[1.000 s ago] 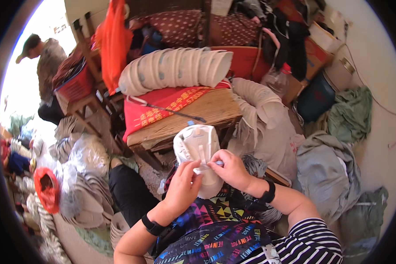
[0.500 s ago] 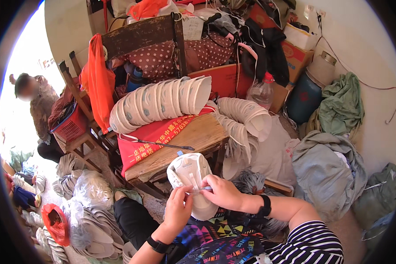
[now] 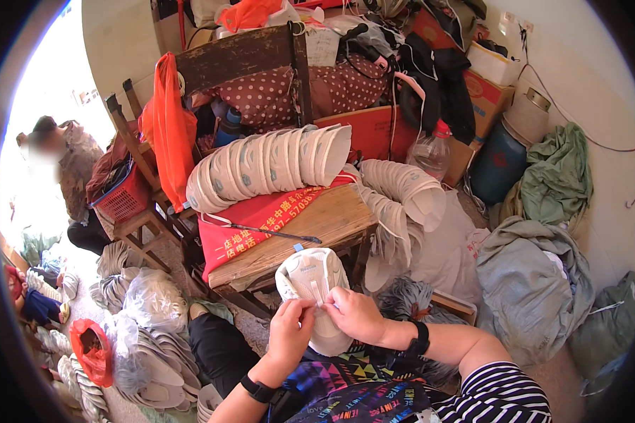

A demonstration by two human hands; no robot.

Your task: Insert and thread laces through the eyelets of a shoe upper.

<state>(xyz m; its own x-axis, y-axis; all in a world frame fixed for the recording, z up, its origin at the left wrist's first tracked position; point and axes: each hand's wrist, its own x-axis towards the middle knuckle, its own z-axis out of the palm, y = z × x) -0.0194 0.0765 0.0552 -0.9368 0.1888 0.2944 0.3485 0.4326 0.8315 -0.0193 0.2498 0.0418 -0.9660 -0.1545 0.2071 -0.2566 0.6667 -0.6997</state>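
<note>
A cream shoe upper (image 3: 305, 271) with a small blue tab at its far end rests in front of me, against the near edge of the wooden bench. My left hand (image 3: 289, 330) is closed in a pinch at the middle of the upper, by its throat. Just beside it, my right hand (image 3: 358, 314) pinches the same spot from the right, its fingertips almost touching the left ones. Whether a thin lace or cord lies between the fingertips is too small to tell.
A row of nested uppers (image 3: 268, 166) lies on the wooden bench (image 3: 310, 218) over a red bag (image 3: 226, 243). More stacked uppers (image 3: 402, 187) hang to its right. Grey sacks (image 3: 529, 289) stand at right; soles (image 3: 159, 374) and plastic bags (image 3: 155, 299) cover the left floor. A person (image 3: 77, 166) sits far left.
The whole view has shifted slightly, so things appear a little further right and lower. My right fingers have shifted their pinch, and a greyish bit seen by them earlier no longer shows.
</note>
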